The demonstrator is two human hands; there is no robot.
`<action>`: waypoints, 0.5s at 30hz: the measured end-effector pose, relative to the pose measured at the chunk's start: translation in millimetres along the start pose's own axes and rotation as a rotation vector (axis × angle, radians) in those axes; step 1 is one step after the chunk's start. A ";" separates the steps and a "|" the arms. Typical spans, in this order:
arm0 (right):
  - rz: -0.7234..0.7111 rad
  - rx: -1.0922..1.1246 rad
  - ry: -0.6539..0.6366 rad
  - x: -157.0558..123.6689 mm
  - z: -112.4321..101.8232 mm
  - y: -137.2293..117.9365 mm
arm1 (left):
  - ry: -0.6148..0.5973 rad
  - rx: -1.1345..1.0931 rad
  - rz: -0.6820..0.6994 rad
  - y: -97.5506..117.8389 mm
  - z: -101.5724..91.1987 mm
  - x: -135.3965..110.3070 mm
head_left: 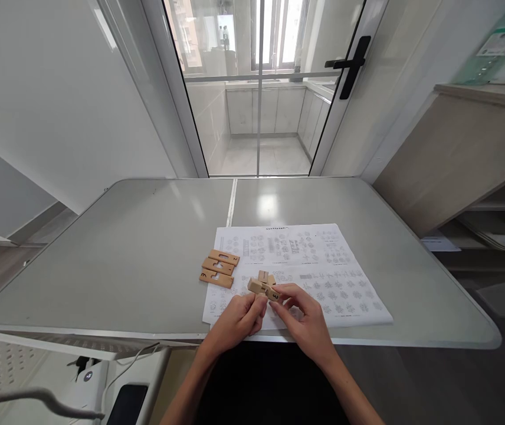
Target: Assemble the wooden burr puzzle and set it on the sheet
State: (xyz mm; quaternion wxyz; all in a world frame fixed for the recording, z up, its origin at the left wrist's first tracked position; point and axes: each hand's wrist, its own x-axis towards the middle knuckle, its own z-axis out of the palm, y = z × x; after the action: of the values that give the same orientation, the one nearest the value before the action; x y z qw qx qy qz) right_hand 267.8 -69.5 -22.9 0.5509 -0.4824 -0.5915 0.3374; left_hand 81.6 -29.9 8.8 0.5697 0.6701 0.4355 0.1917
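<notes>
Between my two hands, just above the printed sheet [345,283], is a small wooden interlocking puzzle [264,286] made of notched blocks, one bearing a dark "3". My left hand [239,319] is closed on it from the left, fingers curled. My right hand [301,316] pinches the numbered block between thumb and fingers. Parts of the blocks are covered by my fingers. Left of them, three flat wooden pieces with cut-outs and numbers [219,268] lie side by side, partly on the sheet's left edge. Rows of small line diagrams fill the paper.
The grey folding table [102,254] has a seam down its middle. Beyond it stands a glass door with a black handle [354,65]. At right is a wooden shelf unit [456,147]. A phone [127,404] and cables lie on a white surface at lower left.
</notes>
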 end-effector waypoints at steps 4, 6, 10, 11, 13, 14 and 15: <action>-0.010 0.001 -0.008 0.0 0.3 -0.4 | 0.020 0.020 0.007 -0.1 1.0 0.9; -0.019 -0.001 -0.010 -0.1 0.7 -0.3 | 0.027 0.010 0.007 -0.4 1.9 1.5; -0.033 -0.009 -0.013 -0.1 0.9 -1.5 | 0.043 0.000 0.001 -0.4 2.7 2.0; -0.035 -0.009 -0.014 0.1 0.7 -2.4 | 0.046 0.008 0.002 0.0 2.7 2.0; -0.034 -0.013 -0.017 0.5 0.3 -4.5 | 0.049 0.022 0.001 1.2 2.5 1.9; -0.034 -0.017 -0.020 0.6 0.1 -5.4 | 0.051 0.027 -0.001 1.8 2.4 1.8; -0.036 -0.021 -0.023 0.6 -0.1 -6.2 | 0.054 0.031 -0.004 2.5 2.3 1.7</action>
State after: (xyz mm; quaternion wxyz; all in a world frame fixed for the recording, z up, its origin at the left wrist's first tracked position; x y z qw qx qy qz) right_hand 266.8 -70.8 -16.9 0.5449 -0.4737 -0.6099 0.3268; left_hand 85.2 -29.8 10.1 0.5475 0.6727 0.4549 0.2019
